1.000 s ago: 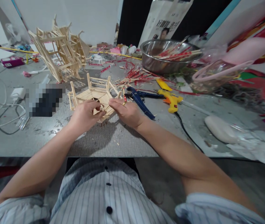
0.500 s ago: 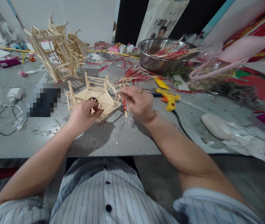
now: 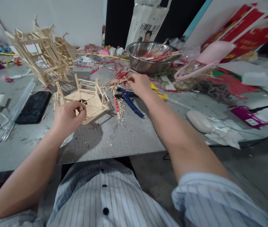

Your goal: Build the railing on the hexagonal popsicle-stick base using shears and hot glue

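A six-sided frame of pale wooden sticks (image 3: 92, 105), with upright posts, railings and a slatted floor around a dark central hole, sits on the table. My left hand (image 3: 69, 116) is at its near left side, thumb and fingers curled together over the floor; whatever they pinch is hidden. Farther out, my right hand (image 3: 139, 83) reaches to a pile of loose sticks and red wrapper strips (image 3: 119, 78). Its fingertips are closed at the pile's edge, and their contents do not show clearly. Just below that hand lie dark blue-handled cutters (image 3: 131, 102), beside red-wrapped sticks (image 3: 116, 105).
A taller stick structure (image 3: 44, 53) stands behind on the left. Nearby lies a black phone (image 3: 33, 107). At the back is a steel bowl (image 3: 136, 60) holding sticks. The yellow glue gun (image 3: 162, 95) is partly behind my right arm. A white mouse-shaped object (image 3: 198, 121) lies right.
My right hand has left the frame's right post and moved away to the stick pile, uncovering the blue cutters. My left hand stays at the frame. The view has turned right.
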Demonstrator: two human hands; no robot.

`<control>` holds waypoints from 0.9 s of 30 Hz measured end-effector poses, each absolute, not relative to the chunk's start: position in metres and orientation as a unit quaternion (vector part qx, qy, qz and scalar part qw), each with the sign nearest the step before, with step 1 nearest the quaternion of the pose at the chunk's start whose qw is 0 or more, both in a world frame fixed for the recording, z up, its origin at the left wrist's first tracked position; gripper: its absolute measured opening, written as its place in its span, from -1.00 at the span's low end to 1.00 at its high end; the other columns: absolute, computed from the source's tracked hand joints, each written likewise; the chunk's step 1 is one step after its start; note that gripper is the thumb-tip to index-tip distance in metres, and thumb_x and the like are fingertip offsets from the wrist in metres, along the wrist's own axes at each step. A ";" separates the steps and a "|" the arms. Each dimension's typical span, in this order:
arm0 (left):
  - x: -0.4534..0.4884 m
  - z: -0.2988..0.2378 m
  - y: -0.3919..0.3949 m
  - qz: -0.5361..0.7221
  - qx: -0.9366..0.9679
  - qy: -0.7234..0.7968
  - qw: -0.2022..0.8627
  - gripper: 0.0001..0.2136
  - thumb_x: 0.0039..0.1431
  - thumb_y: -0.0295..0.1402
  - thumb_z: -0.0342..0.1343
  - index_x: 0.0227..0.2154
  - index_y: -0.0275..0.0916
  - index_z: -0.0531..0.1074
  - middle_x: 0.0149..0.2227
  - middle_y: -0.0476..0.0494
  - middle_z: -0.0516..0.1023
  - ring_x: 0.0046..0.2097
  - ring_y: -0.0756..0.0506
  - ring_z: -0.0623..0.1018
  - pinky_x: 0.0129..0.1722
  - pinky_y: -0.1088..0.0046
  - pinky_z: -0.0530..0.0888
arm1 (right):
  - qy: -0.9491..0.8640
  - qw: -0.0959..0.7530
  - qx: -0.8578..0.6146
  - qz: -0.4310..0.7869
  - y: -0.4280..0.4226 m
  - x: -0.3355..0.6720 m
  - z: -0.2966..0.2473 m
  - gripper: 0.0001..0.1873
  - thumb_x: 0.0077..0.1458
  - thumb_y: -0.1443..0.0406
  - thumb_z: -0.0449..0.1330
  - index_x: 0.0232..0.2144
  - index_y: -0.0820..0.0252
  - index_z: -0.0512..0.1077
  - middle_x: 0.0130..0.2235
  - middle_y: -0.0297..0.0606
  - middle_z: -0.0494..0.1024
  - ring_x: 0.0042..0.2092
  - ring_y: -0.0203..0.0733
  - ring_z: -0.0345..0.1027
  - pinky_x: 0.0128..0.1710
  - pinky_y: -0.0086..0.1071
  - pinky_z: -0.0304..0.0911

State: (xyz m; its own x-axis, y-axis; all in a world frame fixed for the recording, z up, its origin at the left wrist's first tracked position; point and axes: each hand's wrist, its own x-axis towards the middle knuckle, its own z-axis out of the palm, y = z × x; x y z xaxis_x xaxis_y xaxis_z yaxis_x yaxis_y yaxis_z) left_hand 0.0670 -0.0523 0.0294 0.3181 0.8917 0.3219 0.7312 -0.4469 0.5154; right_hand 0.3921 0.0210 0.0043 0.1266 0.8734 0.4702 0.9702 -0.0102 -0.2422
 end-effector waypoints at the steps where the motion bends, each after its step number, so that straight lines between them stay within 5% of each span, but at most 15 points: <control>1: 0.067 0.029 -0.052 0.290 0.797 0.512 0.136 -0.79 0.02 -0.35 0.02 -0.38 -0.26 0.54 -0.56 -0.02 0.42 -0.52 0.03 0.30 -0.44 0.46 0.21 | -0.647 0.254 -0.713 -0.093 0.026 0.393 0.006 -0.76 0.17 0.37 0.11 -0.17 0.21 0.55 -0.13 -0.09 0.62 -0.04 0.03 0.50 0.01 -0.08 0.35; 11: 0.068 0.018 -0.052 0.301 0.780 0.545 0.068 -0.61 0.08 -0.28 0.01 -0.03 -0.25 0.47 -0.41 -0.08 0.53 -0.44 -0.03 0.43 -0.36 0.42 0.30 | -0.594 0.208 -0.774 -0.066 0.073 0.384 0.004 -0.73 0.16 0.44 0.08 -0.18 0.35 0.55 -0.12 -0.01 0.60 0.04 0.06 0.45 0.08 -0.09 0.30; 15: 0.066 0.019 -0.051 0.304 0.774 0.551 0.066 -0.62 0.08 -0.29 0.00 -0.05 -0.23 0.48 -0.42 -0.06 0.54 -0.44 -0.03 0.43 -0.35 0.42 0.30 | -0.602 0.192 -0.771 -0.075 0.065 0.364 0.012 -0.69 0.22 0.41 0.02 -0.13 0.37 0.53 -0.05 0.05 0.56 0.08 0.08 0.40 0.08 -0.06 0.28; 20: 0.063 0.022 -0.048 0.310 0.772 0.550 0.079 -0.66 0.05 -0.29 0.00 -0.14 -0.21 0.53 -0.45 -0.04 0.53 -0.45 -0.02 0.41 -0.38 0.43 0.28 | -0.621 0.074 -0.779 -0.037 0.021 0.335 0.027 -0.62 0.14 0.23 0.19 -0.07 0.39 0.52 -0.02 0.17 0.54 0.06 0.20 0.42 0.01 -0.06 0.32; 27: 0.059 0.017 -0.047 0.370 0.804 0.465 -0.011 -0.73 0.07 -0.27 0.02 -0.21 -0.18 0.53 -0.43 -0.08 0.57 -0.40 -0.08 0.47 -0.26 0.30 0.34 | -0.634 -0.047 -0.767 0.090 -0.022 0.310 0.020 -0.57 0.07 0.04 0.25 -0.18 0.27 0.56 -0.22 0.04 0.61 -0.08 0.10 0.50 -0.11 -0.18 0.33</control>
State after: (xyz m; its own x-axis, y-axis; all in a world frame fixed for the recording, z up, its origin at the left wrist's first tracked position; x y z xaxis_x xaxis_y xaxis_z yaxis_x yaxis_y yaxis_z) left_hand 0.0587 -0.0475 0.0165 0.2945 0.7398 0.6050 0.7563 -0.5674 0.3256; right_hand 0.3103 -0.0224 0.0202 0.1797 0.9637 -0.1973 0.9806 -0.1914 -0.0420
